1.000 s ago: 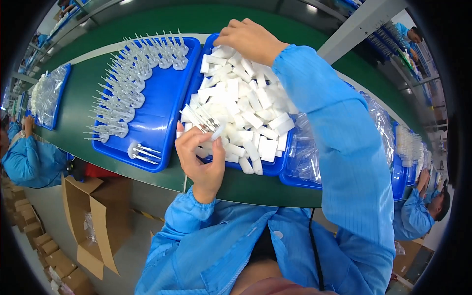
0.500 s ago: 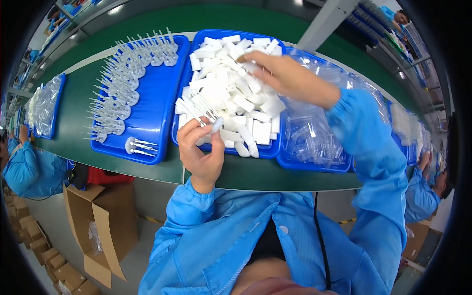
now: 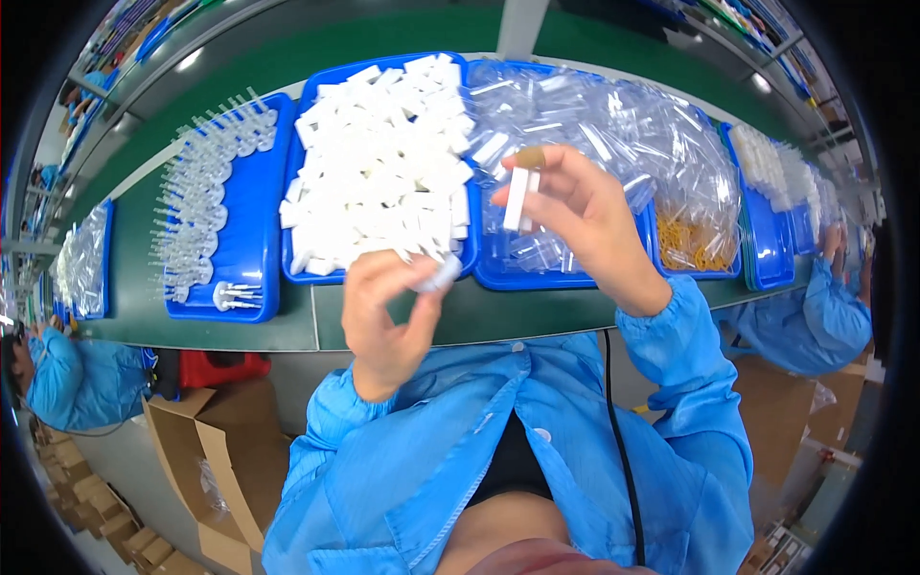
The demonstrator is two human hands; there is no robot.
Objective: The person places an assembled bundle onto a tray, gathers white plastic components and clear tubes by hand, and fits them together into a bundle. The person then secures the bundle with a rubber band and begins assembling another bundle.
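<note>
My left hand [image 3: 383,311] is closed on a small whitish round-based piece [image 3: 441,274] with thin rods, pinched between thumb and fingers at the near edge of the block tray. Its rods are hard to make out against the white behind. Raised over the tray of clear parts, my right hand [image 3: 589,216] grips a white rectangular foam block [image 3: 517,198] between thumb and fingers. A brownish finger cot [image 3: 529,158] covers one fingertip. Many similar white blocks [image 3: 379,163] heap up in a blue tray [image 3: 300,105].
Left of the blocks, a blue tray [image 3: 251,216] holds rows of clear-based rod pieces [image 3: 196,216]. Bagged clear plastic tubes [image 3: 565,120] fill the tray on the right, beside yellow parts [image 3: 695,244]. An open cardboard box [image 3: 225,450] stands below the green table [image 3: 297,316].
My right hand has come away from the block heap, toward me, with a foam block in its fingers. The left hand still holds its rod piece. The view has shifted to the right.
</note>
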